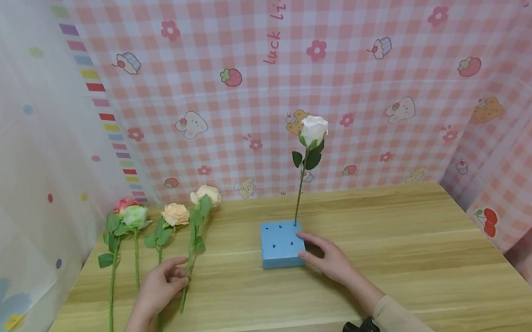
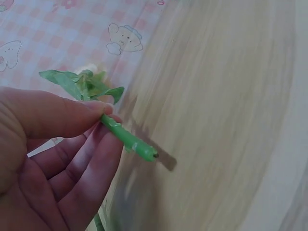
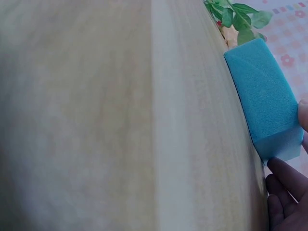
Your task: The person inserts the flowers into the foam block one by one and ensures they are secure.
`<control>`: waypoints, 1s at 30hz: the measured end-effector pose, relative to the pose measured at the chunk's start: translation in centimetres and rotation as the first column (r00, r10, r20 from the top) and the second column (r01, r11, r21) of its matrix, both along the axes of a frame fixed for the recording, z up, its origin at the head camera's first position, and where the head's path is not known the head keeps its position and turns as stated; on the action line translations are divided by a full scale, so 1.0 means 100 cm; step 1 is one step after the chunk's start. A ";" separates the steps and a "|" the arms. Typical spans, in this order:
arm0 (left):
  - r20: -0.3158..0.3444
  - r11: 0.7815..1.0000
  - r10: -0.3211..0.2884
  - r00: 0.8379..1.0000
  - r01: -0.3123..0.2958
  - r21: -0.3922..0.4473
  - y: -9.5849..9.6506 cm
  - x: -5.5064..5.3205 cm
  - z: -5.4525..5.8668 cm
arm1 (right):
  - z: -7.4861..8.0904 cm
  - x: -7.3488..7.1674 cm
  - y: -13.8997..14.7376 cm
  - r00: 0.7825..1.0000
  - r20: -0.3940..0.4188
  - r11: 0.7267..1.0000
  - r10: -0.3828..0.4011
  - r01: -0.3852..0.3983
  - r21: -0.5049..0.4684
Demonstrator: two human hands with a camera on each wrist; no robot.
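My left hand (image 1: 159, 288) pinches the green stem of a cream rose (image 1: 205, 195) between thumb and forefinger. The cut stem end (image 2: 144, 151) juts out past the fingertips in the left wrist view, with the other fingers loosely bent below. At the centre, a blue foam block (image 1: 281, 245) with several small holes lies on the table. My right hand (image 1: 330, 260) holds the block's right end, thumb toward the front and fingers toward the back. A white rose (image 1: 314, 130) stands in the block's back right corner, leaning slightly right.
Left of my left hand lie a peach rose (image 1: 176, 214), a pale green rose (image 1: 134, 216) and a red-pink rose (image 1: 126, 203). They rest on a wood-grain table (image 1: 414, 258). A pink checked cloth (image 1: 359, 87) hangs behind the table's back edge.
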State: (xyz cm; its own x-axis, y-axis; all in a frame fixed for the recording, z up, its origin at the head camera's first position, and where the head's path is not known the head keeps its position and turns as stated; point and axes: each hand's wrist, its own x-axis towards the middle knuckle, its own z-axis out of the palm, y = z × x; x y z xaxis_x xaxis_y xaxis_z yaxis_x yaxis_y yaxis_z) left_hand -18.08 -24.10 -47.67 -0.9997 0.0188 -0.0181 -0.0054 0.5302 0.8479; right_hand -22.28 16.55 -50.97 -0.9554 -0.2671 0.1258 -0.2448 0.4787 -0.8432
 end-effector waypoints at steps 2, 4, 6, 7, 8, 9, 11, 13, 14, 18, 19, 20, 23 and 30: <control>-0.028 1.000 0.003 1.000 -0.003 0.000 0.002 -0.001 -0.001 | 0.000 0.000 0.000 1.000 -0.003 1.000 -0.001 0.001 0.003; -0.049 1.000 0.003 0.999 -0.003 0.003 0.004 -0.003 -0.001 | 0.000 0.000 0.000 1.000 -0.002 1.000 0.000 0.000 0.003; -0.065 1.000 0.003 0.998 -0.002 0.012 0.006 -0.004 -0.001 | 0.000 0.000 0.000 1.000 -0.003 1.000 0.000 0.000 0.002; -0.071 1.000 0.003 0.997 -0.002 0.018 0.007 -0.004 -0.001 | 0.000 0.000 -0.001 1.000 -0.005 1.000 -0.001 0.001 0.003; -0.072 1.000 0.001 0.997 0.001 0.029 0.009 -0.005 -0.001 | 0.000 0.000 -0.001 1.000 -0.005 1.000 -0.001 0.001 0.003; -0.071 0.999 0.002 0.997 0.001 0.043 0.010 -0.005 -0.001 | 0.000 0.000 -0.001 1.000 -0.005 1.000 0.000 0.000 0.001; -0.067 0.998 0.000 0.998 0.005 0.070 0.013 -0.006 0.000 | 0.000 -0.001 -0.001 1.000 -0.007 1.000 -0.002 0.002 0.002; -0.057 0.995 0.000 0.998 0.005 0.095 0.015 -0.007 0.001 | 0.000 -0.001 -0.001 1.000 -0.005 1.000 -0.002 0.002 0.003; -0.055 0.994 -0.001 0.999 0.006 0.105 0.017 -0.008 0.002 | 0.000 -0.001 -0.001 1.000 -0.003 1.000 -0.002 0.002 0.003; -0.063 0.991 -0.004 0.998 0.012 0.136 0.023 -0.012 0.003 | -0.001 -0.001 -0.001 1.000 -0.002 1.000 -0.002 0.002 0.002; -0.067 0.989 -0.005 0.998 0.015 0.146 0.025 -0.013 0.004 | -0.001 -0.001 -0.001 1.000 -0.003 1.000 -0.002 0.002 0.001; -0.072 0.987 -0.007 0.997 0.018 0.157 0.027 -0.014 0.004 | -0.001 -0.001 0.000 1.000 -0.005 1.000 -0.001 0.001 0.002; -0.080 0.982 -0.014 0.997 0.028 0.184 0.033 -0.018 0.003 | -0.001 -0.001 0.000 1.000 -0.007 1.000 0.002 -0.002 -0.002; -0.104 0.977 -0.025 0.994 0.047 0.208 0.051 -0.024 0.007 | -0.001 -0.001 0.000 1.000 -0.008 1.000 0.009 -0.009 -0.011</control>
State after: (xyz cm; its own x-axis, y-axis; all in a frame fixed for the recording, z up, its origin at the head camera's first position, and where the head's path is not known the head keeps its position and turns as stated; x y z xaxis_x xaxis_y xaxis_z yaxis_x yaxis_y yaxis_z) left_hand -20.51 -18.97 -47.01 -0.9948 0.0475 0.0900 0.1008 0.3384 0.9356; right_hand -22.37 16.56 -51.04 -0.9520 -0.2742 0.1362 -0.2557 0.4674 -0.8463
